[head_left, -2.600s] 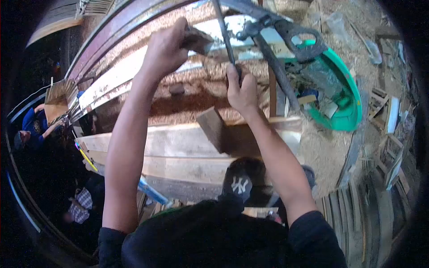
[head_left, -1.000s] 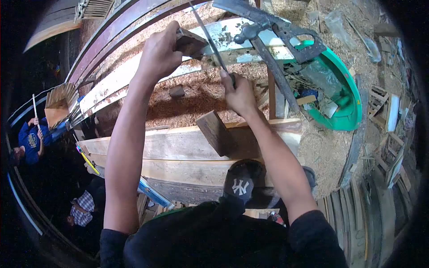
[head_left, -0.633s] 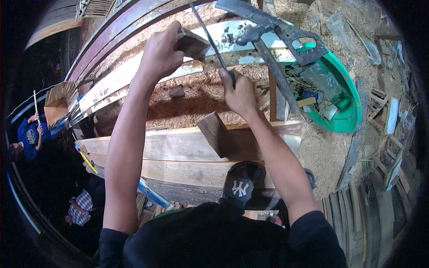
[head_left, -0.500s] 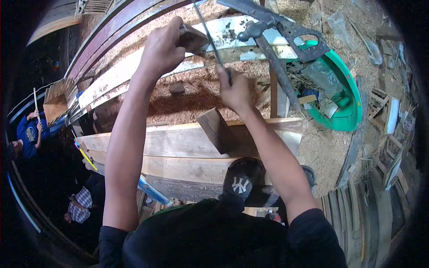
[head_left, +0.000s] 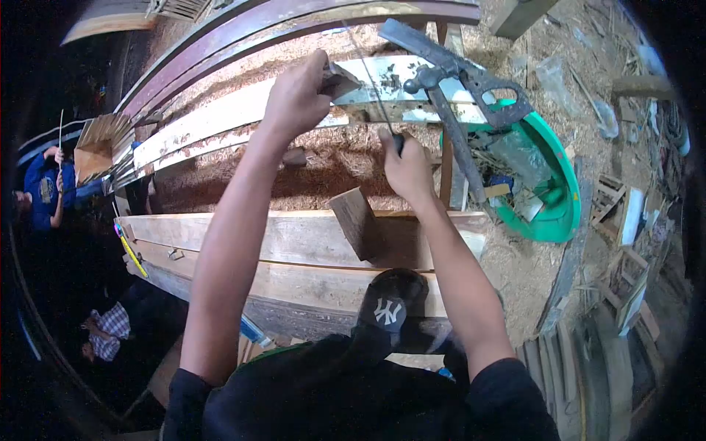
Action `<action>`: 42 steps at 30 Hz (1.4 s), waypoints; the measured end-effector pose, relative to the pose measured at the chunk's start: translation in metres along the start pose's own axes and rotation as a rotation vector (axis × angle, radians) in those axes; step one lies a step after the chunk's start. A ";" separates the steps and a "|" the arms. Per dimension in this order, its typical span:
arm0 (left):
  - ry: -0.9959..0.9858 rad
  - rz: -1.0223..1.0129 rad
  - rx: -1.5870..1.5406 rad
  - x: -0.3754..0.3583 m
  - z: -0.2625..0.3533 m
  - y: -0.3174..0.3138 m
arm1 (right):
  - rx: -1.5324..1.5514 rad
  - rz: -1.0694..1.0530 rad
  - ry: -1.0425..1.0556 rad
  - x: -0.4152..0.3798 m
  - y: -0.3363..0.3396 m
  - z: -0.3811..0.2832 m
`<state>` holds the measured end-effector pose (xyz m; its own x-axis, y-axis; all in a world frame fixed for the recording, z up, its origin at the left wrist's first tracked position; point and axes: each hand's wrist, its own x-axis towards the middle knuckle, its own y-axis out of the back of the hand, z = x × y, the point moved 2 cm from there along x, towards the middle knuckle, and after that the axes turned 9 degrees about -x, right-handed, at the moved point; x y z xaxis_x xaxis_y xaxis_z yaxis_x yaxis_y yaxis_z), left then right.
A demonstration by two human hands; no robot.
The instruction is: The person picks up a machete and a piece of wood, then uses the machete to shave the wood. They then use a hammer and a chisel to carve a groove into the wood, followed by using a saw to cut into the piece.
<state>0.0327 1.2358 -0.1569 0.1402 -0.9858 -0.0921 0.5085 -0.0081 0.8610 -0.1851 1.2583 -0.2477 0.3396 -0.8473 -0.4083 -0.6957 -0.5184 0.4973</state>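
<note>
My left hand (head_left: 298, 95) is closed around a small dark wood block (head_left: 340, 81), holding it over the white-painted plank (head_left: 220, 110). In my right hand (head_left: 409, 170) is a long thin tool (head_left: 371, 77) with a black handle. Its narrow shaft, blurred, points up and away and passes just right of the block. A hammer (head_left: 434, 84) and a handsaw (head_left: 471, 70) lie to the right of the tool, across the plank's end. Closer to my body, a brown wood block (head_left: 354, 220) rests on the pale boards (head_left: 301, 239).
A green basin (head_left: 562, 184) with scraps stands at the right, on ground covered in sawdust. Reddish-brown planks (head_left: 294, 29) run along the far side. A yellow tape measure (head_left: 134, 253) lies at the left end. Two people (head_left: 48, 184) are at the far left.
The whole view has shifted, with the basin lower and further left. Both hands appear slightly further right and lower, still holding the block and the thin tool.
</note>
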 end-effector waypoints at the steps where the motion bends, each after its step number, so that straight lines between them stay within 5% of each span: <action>1: 0.024 0.057 -0.034 -0.008 0.001 -0.001 | -0.010 0.008 0.027 -0.008 0.007 0.000; 5: 0.183 0.275 -0.303 -0.044 0.005 -0.005 | -0.151 0.208 0.174 -0.039 0.032 0.012; 11: 0.114 0.520 -0.451 -0.081 0.012 -0.010 | -0.318 0.225 0.164 -0.087 0.039 0.028; 22: -0.050 0.441 -0.949 -0.085 0.028 -0.015 | -0.530 0.184 -0.035 -0.108 0.025 0.046; 27: -0.038 0.367 -1.032 -0.083 0.030 -0.017 | -0.905 0.307 0.179 -0.103 0.048 0.039; 29: -0.032 0.318 -1.047 -0.083 0.032 -0.017 | -0.837 0.279 0.106 -0.081 0.065 0.028; 31: -0.062 0.286 -1.064 -0.082 0.032 -0.020 | -0.087 0.156 0.081 -0.056 0.085 0.018; 34: -0.097 0.229 -1.111 -0.077 0.045 -0.021 | 0.229 0.139 0.040 -0.028 0.096 -0.014; 36: -0.100 0.204 -1.144 -0.076 0.054 -0.021 | 0.867 0.033 0.095 -0.012 0.096 -0.027; 39: -0.133 0.150 -1.205 -0.073 0.063 -0.019 | 0.868 -0.119 0.103 -0.022 0.111 -0.056; 42: -0.116 0.134 -1.140 -0.068 0.071 -0.011 | 0.868 -0.051 0.187 -0.021 0.112 -0.051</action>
<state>-0.0429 1.2909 -0.1251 0.2024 -0.9773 0.0630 0.9758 0.1959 -0.0967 -0.2379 1.2119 -0.1446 0.4279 -0.8701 -0.2447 -0.8858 -0.3499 -0.3048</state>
